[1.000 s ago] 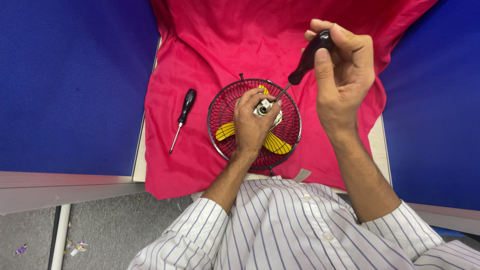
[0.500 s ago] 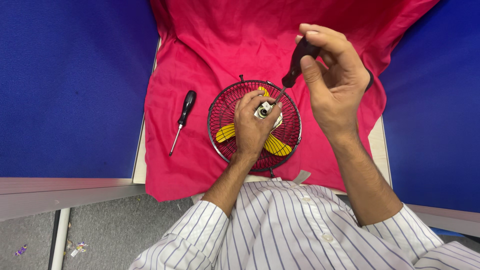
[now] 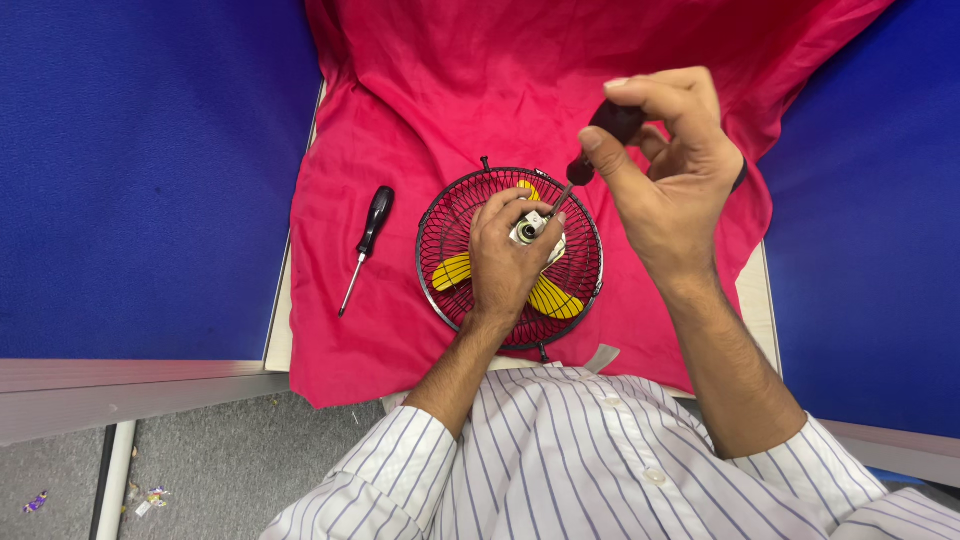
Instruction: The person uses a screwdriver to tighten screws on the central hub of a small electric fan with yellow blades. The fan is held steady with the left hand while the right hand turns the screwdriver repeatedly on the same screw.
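Note:
A small fan with a black wire cage (image 3: 580, 285) and yellow blades (image 3: 452, 271) lies flat on a red cloth (image 3: 420, 90). My left hand (image 3: 505, 260) rests on the cage and grips the white motor hub (image 3: 530, 229) at its middle. My right hand (image 3: 665, 175) is raised above the fan's upper right and holds a black-handled screwdriver (image 3: 600, 140). Its shaft slants down to the hub by my left fingers.
A second black-handled screwdriver (image 3: 366, 243) lies on the cloth left of the fan. Blue partition walls (image 3: 140, 170) stand on both sides of the narrow table. Grey floor with scraps (image 3: 150, 495) shows at the lower left.
My right hand has moved left and lower with the screwdriver, bringing its tip down to the hub. My left hand and the fan have stayed put.

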